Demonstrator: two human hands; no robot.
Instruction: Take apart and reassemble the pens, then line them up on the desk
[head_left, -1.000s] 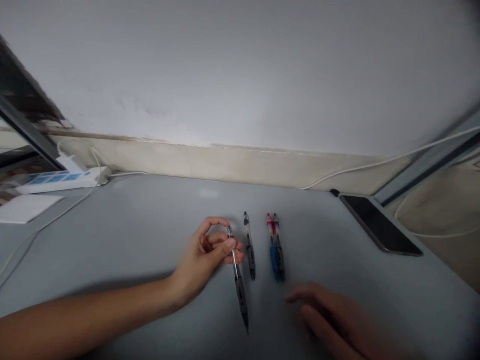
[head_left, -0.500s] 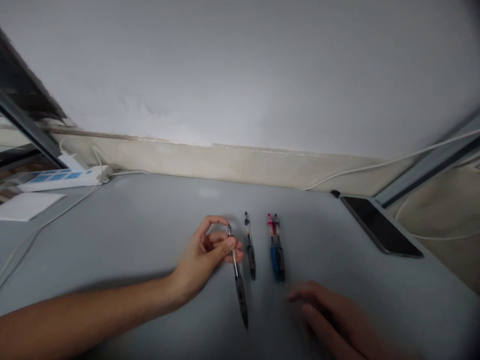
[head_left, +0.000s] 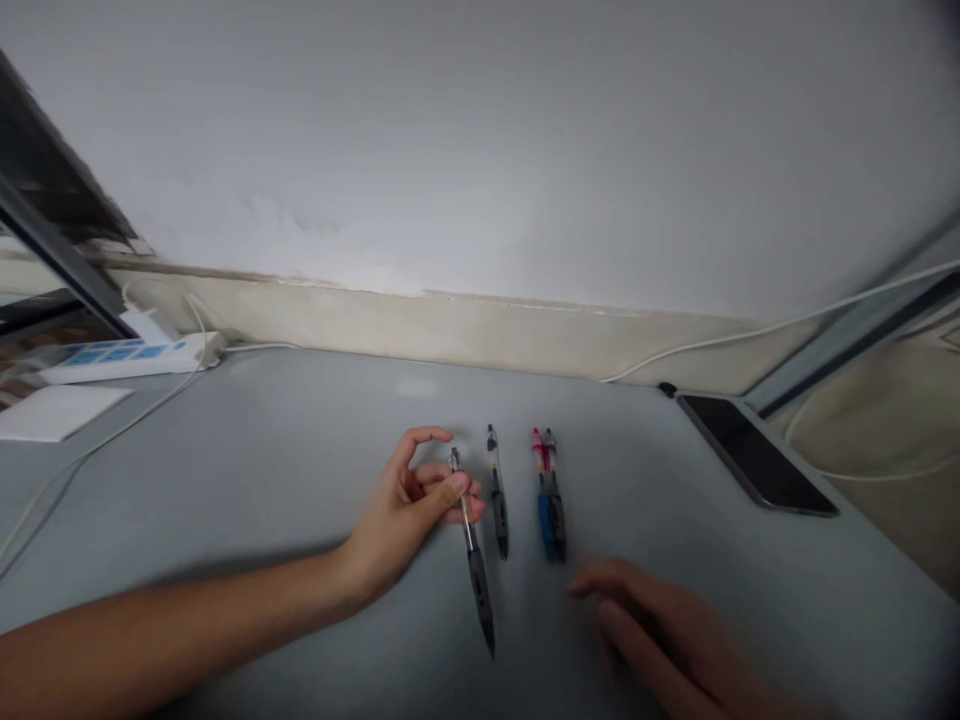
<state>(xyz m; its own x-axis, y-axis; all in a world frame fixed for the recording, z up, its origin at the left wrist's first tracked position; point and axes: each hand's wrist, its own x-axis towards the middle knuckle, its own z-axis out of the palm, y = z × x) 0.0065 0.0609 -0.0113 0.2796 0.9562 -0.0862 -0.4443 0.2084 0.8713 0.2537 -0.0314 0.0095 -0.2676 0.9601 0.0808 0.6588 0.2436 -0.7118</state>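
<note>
"What's nearest, at the lower right?"

"The right hand, blurred, over the desk. Thumb and forefinger are a little apart, with nothing visible between them."

"And the left hand?"

"Near the centre, pinching a slim pen between thumb and fingers. Its dark tip slants toward the bottom of the frame; the forefinger curls near its top end, not pressing it."

"Anything beside that?"

"Just to the right lies a lone pen, then a blue-gripped pen alongside a dark-gripped pen."

"Farther off?"

"A phone-like slab at the right, a power strip at the left, and the wall across the top."
</note>
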